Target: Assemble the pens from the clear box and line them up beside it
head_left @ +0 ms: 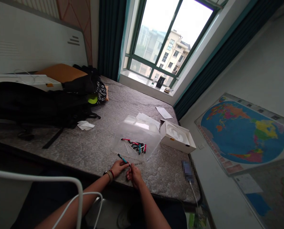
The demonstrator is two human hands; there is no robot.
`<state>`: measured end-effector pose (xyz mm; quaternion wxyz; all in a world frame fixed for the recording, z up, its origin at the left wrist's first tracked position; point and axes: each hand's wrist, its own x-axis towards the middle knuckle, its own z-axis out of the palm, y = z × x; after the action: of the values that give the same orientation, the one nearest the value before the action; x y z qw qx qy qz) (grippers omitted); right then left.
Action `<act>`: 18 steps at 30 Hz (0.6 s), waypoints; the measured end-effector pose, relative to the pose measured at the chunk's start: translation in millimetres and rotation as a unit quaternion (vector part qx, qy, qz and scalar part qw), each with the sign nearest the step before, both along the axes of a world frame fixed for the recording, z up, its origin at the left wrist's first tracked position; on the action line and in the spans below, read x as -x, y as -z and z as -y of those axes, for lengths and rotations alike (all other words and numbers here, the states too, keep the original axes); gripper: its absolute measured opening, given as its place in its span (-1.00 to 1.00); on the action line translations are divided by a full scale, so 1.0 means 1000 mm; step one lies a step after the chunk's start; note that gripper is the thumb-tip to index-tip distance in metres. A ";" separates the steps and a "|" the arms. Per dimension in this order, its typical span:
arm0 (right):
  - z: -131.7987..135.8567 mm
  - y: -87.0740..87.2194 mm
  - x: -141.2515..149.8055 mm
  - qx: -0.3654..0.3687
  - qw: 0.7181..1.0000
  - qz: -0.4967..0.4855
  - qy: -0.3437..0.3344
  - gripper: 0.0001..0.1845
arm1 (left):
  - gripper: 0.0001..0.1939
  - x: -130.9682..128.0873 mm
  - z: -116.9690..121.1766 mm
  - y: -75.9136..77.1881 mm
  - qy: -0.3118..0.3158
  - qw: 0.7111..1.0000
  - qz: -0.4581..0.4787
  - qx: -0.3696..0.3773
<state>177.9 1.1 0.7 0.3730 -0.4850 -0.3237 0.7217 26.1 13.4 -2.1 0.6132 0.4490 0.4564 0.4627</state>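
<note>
My left hand (pixel 118 168), with a watch and bands at its wrist, is closed on a teal and black pen (pixel 123 158) near the front edge of the mattress. The fingers of my right hand (pixel 134 175) are pinched at the pen's near end, close against the left fingertips. Just beyond both hands lies a clear plastic tray (pixel 153 137). In it is a loose pile of pens and pen parts (pixel 137 147), red, black, teal and white, with thin white sticks to their left. What exactly the right fingertips grip is too small to make out fully.
An open white box (pixel 179 143) stands right of the tray, with papers (pixel 164 112) behind. A phone-like blurred object (pixel 188 170) with a white cable lies at right. Crumpled tissue (pixel 85 125) and a black bag (pixel 37 101) are at left. A white tube (pixel 37 177) crosses the lower left.
</note>
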 end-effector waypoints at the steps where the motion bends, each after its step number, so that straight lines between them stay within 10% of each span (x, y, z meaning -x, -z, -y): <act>1: 0.000 0.001 0.000 0.001 1.000 0.008 -0.016 -0.40 | -0.53 0.001 0.001 0.000 0.005 1.000 -0.005 0.000; 18: 0.004 -0.004 0.000 -0.040 0.999 0.008 0.012 -0.50 | -0.49 -0.008 0.008 -0.018 -0.001 0.995 -0.087 0.044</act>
<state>178.0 -3.2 4.7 0.3977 -0.4796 -0.3493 0.6999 33.6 5.1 16.0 0.5899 0.4601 0.5280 0.4020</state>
